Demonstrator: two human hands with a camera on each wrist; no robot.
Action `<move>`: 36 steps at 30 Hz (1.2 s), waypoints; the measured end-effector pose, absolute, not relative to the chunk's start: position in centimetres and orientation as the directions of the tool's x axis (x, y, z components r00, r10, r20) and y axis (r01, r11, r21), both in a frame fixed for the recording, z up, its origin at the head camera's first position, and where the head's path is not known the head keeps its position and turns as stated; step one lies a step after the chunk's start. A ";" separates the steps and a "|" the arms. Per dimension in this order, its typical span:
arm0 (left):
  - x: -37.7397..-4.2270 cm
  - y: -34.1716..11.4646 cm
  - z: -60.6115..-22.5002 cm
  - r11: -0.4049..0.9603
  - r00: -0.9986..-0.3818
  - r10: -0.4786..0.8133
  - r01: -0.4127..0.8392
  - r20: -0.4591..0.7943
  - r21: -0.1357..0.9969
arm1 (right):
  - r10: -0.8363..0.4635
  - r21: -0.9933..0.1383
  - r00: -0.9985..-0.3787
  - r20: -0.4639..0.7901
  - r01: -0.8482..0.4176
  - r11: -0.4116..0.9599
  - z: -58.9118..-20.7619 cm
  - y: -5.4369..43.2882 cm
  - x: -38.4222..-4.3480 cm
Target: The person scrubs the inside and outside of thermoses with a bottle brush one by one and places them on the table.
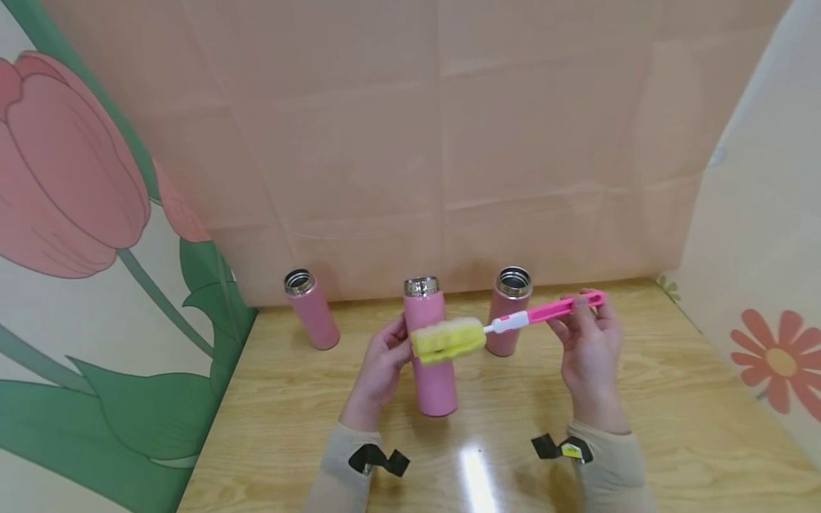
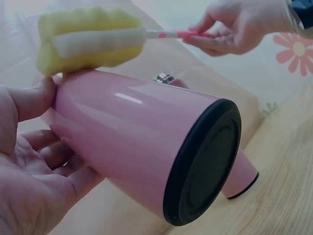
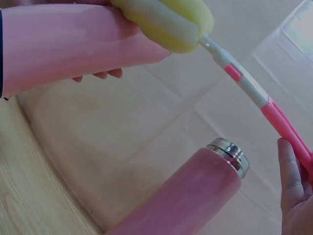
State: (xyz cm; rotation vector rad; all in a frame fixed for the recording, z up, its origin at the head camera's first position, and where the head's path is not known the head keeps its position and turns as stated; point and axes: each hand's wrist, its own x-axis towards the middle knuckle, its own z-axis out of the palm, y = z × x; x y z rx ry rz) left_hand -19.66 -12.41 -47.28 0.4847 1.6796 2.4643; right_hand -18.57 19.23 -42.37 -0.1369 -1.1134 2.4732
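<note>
My left hand [image 1: 383,360] grips a pink thermos bottle [image 1: 437,390] above the table, its steel neck bare and its black base showing in the left wrist view. In my right hand [image 1: 591,347] is a bottle brush [image 1: 545,311], pinched by its pink handle. The yellow and white sponge head [image 2: 93,39] of the brush lies across the bottle's outer side, close to my left thumb. Behind the brush stands a second pink thermos [image 3: 190,191], lidless, with a steel rim.
A third open pink thermos [image 1: 314,313] stands at the back left of the wooden table [image 1: 276,427]. A pinkish sheet [image 1: 449,157] hangs behind the table's far edge. Painted walls with flowers [image 1: 779,360] flank both sides.
</note>
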 end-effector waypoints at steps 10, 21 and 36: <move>-19.7 -12.9 -47.1 -0.502 -0.970 0.173 0.064 0.172 0.862 | 0.229 -0.854 -0.961 0.157 -0.248 -0.456 -42.7 19.7 -18.5; -19.8 -13.4 -47.1 -0.543 -0.961 0.193 0.065 0.199 0.837 | 0.155 -0.880 -0.972 0.175 -0.225 -0.419 -42.8 19.8 -18.3; -19.5 -13.2 -47.1 -0.532 -0.935 0.261 0.069 0.241 0.844 | 0.310 -0.829 -0.946 0.098 -0.250 -0.500 -42.5 20.0 -18.4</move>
